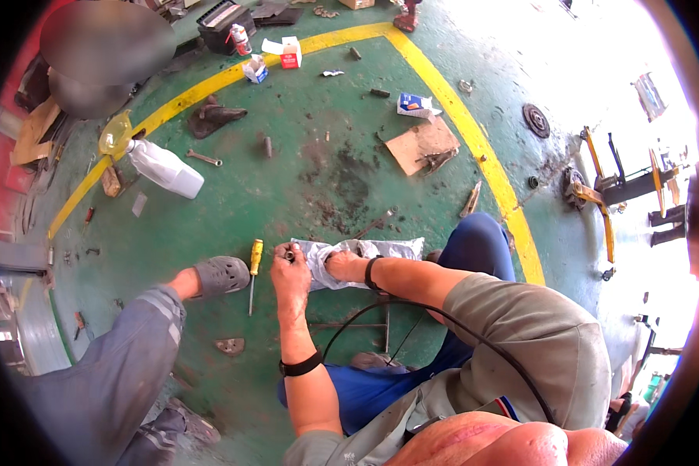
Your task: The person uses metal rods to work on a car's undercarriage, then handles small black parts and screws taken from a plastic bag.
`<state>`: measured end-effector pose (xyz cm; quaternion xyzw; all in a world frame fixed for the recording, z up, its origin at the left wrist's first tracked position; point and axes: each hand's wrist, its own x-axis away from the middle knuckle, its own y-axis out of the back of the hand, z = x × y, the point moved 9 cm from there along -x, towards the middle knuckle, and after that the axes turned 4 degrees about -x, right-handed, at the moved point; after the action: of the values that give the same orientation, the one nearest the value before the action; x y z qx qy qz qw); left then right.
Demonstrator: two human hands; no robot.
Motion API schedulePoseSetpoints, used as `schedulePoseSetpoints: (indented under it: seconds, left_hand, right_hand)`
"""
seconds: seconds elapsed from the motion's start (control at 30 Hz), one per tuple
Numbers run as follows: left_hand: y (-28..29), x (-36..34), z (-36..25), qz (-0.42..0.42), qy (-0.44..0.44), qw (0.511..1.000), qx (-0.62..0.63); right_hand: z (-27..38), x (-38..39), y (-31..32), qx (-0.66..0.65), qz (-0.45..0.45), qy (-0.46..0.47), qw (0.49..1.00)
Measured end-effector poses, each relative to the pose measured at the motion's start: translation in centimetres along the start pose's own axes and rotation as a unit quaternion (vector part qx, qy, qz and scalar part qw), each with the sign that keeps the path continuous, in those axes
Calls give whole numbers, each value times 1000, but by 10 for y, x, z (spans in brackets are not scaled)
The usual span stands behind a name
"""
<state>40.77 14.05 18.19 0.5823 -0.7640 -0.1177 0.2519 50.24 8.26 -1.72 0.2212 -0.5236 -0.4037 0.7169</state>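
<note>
My left hand (290, 268) is closed round a small dark metal part (289, 256) at the left end of a crumpled pale plastic bag (392, 248) lying on the floor. My right hand (342, 264) reaches into the folds of the bag, its fingertips hidden. A yellow-handled screwdriver (256, 256) lies left of my left hand. A metal rod with a head (388, 211) lies just beyond the bag. Below it are a bar tool (387, 334) and a black cable (365, 305) that passes over my legs.
A person's leg in a grey shoe (221, 277) is at my left. A white jug with yellow funnel (167, 171), a wrench (204, 157), cardboard (423, 142), small boxes (290, 53) and a toolbox (224, 27) lie across the green floor (248, 194). Yellow-armed equipment (598, 194) stands at right.
</note>
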Motion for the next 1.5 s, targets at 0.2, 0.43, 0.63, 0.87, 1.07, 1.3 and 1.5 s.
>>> schedulePoseSetpoints:
  seconds: [0.2,0.43,0.63,0.87,1.07,1.3,1.5]
  left_hand:
    - [8,-16,47,-16,-8,999,-34]
    - [21,-6,13,-29,-11,999,-42]
    - [25,-9,18,-35,-1,999,-41]
    - [21,-8,11,-23,-9,998,-61]
    - [22,-8,10,-31,-6,997,-67]
    - [37,0,8,-53,-7,996,-69]
    - [45,5,12,-57,0,995,-78]
  right_hand:
    - [-4,3,-2,9,7,-14,1000]
    - [0,6,9,-4,14,-30,999]
    - [-7,2,-5,1,76,-60,995]
    - [-21,-14,-41,61,41,-30,997]
    - [-13,-11,-46,116,43,-19,992]
    - [-16,-10,-51,121,57,-8,991]
    - [-15,-11,-48,118,17,31,992]
